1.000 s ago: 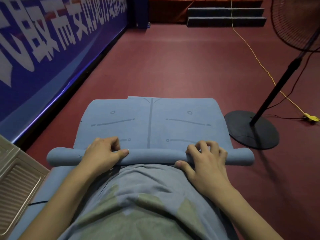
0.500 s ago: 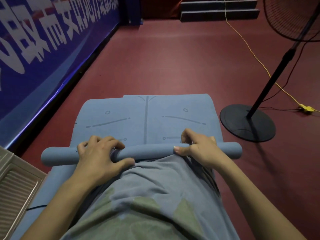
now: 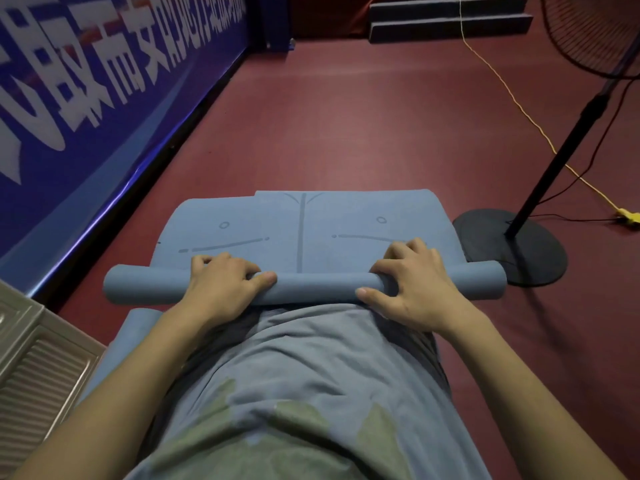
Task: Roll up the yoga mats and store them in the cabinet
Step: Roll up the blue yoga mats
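Note:
A blue yoga mat (image 3: 304,230) with grey guide lines lies flat on the red floor ahead of me. Its near part is wound into a blue roll (image 3: 318,284) that runs left to right. My left hand (image 3: 225,282) grips the roll left of centre, fingers curled over the top and thumb on the near side. My right hand (image 3: 412,282) grips it right of centre the same way. A second blue mat (image 3: 128,327) lies under me at the lower left, mostly hidden by my shirt. A beige louvred cabinet door (image 3: 38,362) shows at the left edge.
A black standing fan base (image 3: 512,247) and its pole stand close to the roll's right end. A yellow cord (image 3: 519,109) and a dark cable cross the floor at the right. A blue banner wall (image 3: 86,98) runs along the left. Steps (image 3: 450,19) lie at the far end.
The roll has moved forward over the flat mat and grown thicker. Both hands shifted their hold and now sit over the roll's top again.

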Demonstrator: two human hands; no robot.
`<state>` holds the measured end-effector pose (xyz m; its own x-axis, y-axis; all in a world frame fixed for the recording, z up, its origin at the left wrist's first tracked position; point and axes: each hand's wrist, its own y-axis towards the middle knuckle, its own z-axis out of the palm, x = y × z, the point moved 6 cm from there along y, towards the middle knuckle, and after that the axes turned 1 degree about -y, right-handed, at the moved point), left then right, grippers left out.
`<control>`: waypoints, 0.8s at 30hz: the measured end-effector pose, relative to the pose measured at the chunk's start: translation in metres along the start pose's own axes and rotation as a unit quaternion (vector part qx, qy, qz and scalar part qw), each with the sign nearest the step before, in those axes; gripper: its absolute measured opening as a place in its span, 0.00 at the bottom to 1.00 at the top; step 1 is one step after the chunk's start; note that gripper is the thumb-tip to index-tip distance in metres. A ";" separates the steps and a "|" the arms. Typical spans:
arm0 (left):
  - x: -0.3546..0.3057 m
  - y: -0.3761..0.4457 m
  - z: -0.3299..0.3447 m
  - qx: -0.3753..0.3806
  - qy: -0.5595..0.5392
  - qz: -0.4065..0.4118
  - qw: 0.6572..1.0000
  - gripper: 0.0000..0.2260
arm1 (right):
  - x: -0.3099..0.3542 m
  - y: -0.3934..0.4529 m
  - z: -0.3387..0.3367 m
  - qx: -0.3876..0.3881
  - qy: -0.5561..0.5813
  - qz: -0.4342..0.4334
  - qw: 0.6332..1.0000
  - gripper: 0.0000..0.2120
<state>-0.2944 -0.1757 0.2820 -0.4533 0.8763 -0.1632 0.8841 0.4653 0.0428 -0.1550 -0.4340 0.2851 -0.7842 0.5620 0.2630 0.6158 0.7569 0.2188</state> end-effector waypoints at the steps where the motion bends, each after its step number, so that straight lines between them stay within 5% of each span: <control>1: 0.000 0.005 0.000 0.014 0.005 -0.011 1.000 0.28 | 0.000 0.001 0.000 0.015 -0.014 0.005 1.000 0.30; 7: 0.004 0.010 0.004 0.010 -0.027 -0.071 0.997 0.14 | 0.012 0.002 0.001 0.007 -0.013 0.058 0.998 0.11; 14: -0.013 0.005 -0.005 -0.117 -0.055 -0.039 0.991 0.08 | 0.007 0.015 0.014 -0.025 0.002 0.099 0.995 0.10; 17: -0.017 -0.002 -0.006 -0.152 -0.055 -0.020 0.987 0.10 | 0.003 0.024 0.014 -0.037 -0.006 0.125 0.991 0.12; 21: -0.013 -0.015 0.003 -0.115 -0.039 0.002 0.993 0.25 | 0.006 0.029 0.016 -0.029 -0.024 0.109 0.993 0.14; 24: -0.015 -0.013 0.007 -0.101 -0.027 0.021 0.994 0.27 | 0.003 0.028 0.015 -0.038 0.000 0.076 0.996 0.14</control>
<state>-0.2986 -0.1957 0.2765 -0.4060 0.8897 -0.2088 0.8587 0.4496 0.2461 -0.1416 -0.4061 0.2783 -0.6818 0.6677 0.2990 0.7311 0.6362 0.2463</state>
